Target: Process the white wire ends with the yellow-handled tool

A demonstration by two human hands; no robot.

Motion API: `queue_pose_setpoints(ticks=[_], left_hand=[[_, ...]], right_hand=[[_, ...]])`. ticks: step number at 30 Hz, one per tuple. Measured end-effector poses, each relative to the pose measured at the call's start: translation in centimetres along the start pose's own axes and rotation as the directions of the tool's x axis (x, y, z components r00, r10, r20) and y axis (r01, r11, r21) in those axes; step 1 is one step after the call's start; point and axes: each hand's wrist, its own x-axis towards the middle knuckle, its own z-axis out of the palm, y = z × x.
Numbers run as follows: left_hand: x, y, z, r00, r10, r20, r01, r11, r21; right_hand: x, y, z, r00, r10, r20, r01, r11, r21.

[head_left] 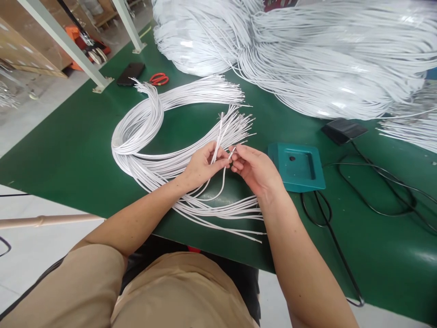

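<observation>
My left hand (205,165) is closed around a few white wires (217,139), their ends standing up above the fingers. Between its thumb and index finger it also pinches a single wire that loops down below. My right hand (252,166) is closed at the tip of that single wire (231,153), thumb and index finger pressed together. Under and around the hands lies a curved bundle of white wires (164,159), its loose ends fanned out to the right in several groups. What sits on the wire's very tip is too small to tell.
Large heaps of white wire (327,59) fill the back of the green table (82,118). Right of my hands stand a teal tray-like device (302,182) and a black box (344,130) with dark cables. Red-handled snips (159,79) and a dark flat object (131,74) lie at back left, near metal posts.
</observation>
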Motion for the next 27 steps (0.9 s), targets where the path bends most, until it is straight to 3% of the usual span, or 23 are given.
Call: queue_pose_setpoints(ticks=[4, 8, 13, 19, 24, 27], left_hand=[[0.03, 0.07, -0.04, 0.999, 0.019, -0.033, -0.017, 0.999, 0.051], [0.11, -0.02, -0.03, 0.998, 0.065, 0.016, -0.065, 0.997, -0.04], [0.09, 0.37, -0.21, 0.995, 0.021, 0.101, -0.02, 1.0, -0.003], [0.19, 0.51, -0.34, 0.988, -0.033, 0.152, 0.039, 0.999, -0.034], [0.19, 0.43, -0.5, 0.987, -0.066, 0.144, 0.073, 0.997, -0.04], [0.18, 0.35, -0.65, 0.989, -0.066, 0.133, 0.071, 0.997, -0.034]], right_hand=[[-0.27, 0.07, 0.28, 0.992, -0.097, -0.086, 0.086, 0.99, -0.116], [-0.36, 0.18, 0.4, 0.971, -0.196, -0.134, 0.159, 0.956, -0.247], [-0.24, 0.08, 0.28, 0.981, -0.148, -0.125, 0.112, 0.959, -0.261], [0.04, 0.36, 0.09, 0.931, -0.326, -0.162, 0.171, 0.784, -0.597], [-0.18, 0.05, 0.2, 0.969, -0.172, -0.18, 0.077, 0.894, -0.442], [-0.25, 0.06, 0.26, 0.962, -0.235, -0.137, 0.148, 0.875, -0.46]])
